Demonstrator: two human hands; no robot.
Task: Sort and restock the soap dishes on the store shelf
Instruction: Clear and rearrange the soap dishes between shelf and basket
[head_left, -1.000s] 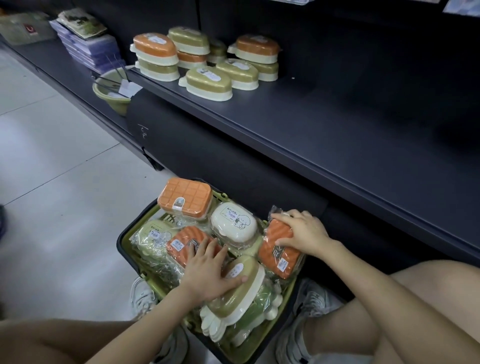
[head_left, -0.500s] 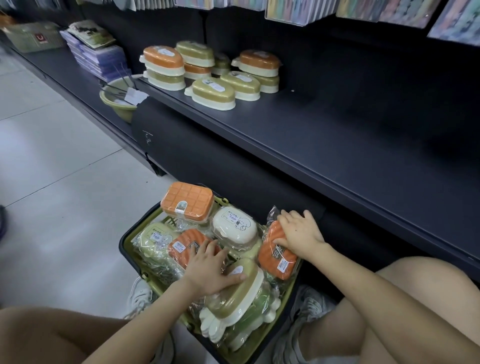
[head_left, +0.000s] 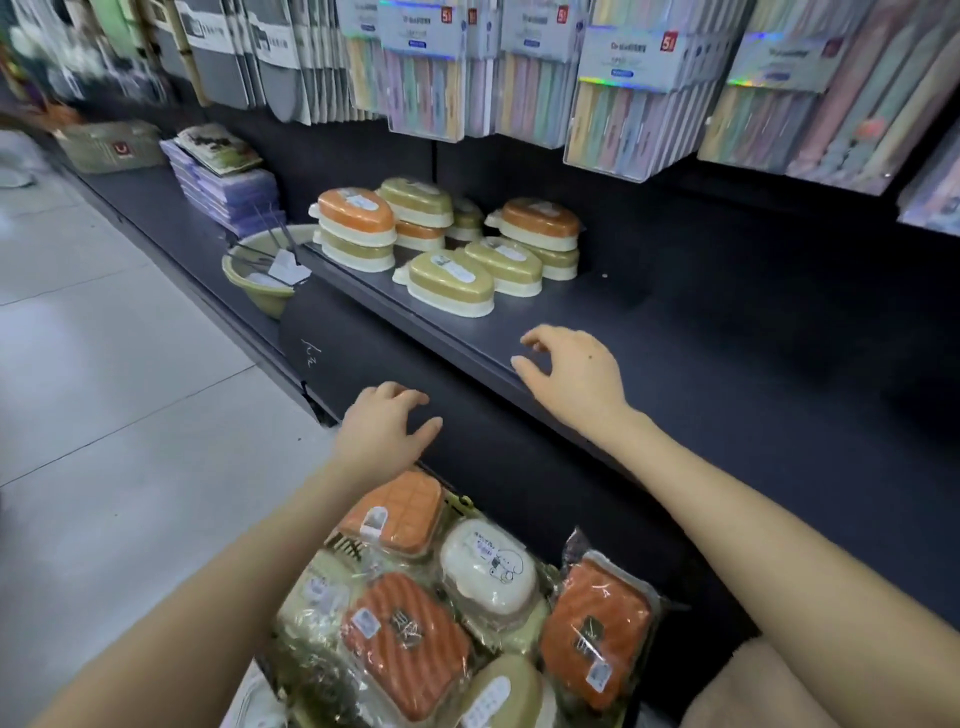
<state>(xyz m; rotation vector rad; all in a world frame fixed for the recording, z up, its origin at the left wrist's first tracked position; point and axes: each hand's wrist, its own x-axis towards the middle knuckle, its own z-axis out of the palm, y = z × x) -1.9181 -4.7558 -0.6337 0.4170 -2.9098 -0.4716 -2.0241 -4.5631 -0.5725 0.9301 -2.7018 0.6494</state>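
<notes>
Several orange and olive oval soap dishes (head_left: 451, 283) stand stacked on the dark shelf (head_left: 675, 353) at the upper middle. Below, a basket (head_left: 457, 501) holds more soap dishes: an orange grid-topped one (head_left: 397, 512), a white one (head_left: 488, 571), an orange ribbed one in plastic wrap (head_left: 405, 642) and another wrapped orange one (head_left: 595, 631). My left hand (head_left: 382, 434) hovers above the basket in front of the shelf's lower panel, fingers loosely curled, holding nothing. My right hand (head_left: 576, 374) hangs over the shelf's front edge, fingers relaxed and empty.
An olive bowl (head_left: 260, 280) with tongs and a tag sits left of the dishes. A stack of purple packs (head_left: 228, 182) lies further left. Hanging packets (head_left: 519, 67) fill the wall above the shelf. Pale tiled floor (head_left: 104, 389) spreads to the left. My knee (head_left: 779, 691) is at bottom right.
Both hands have left the soap dishes in the basket and risen toward the shelf, empty. The camera has tilted up, bringing the hanging packets into view.
</notes>
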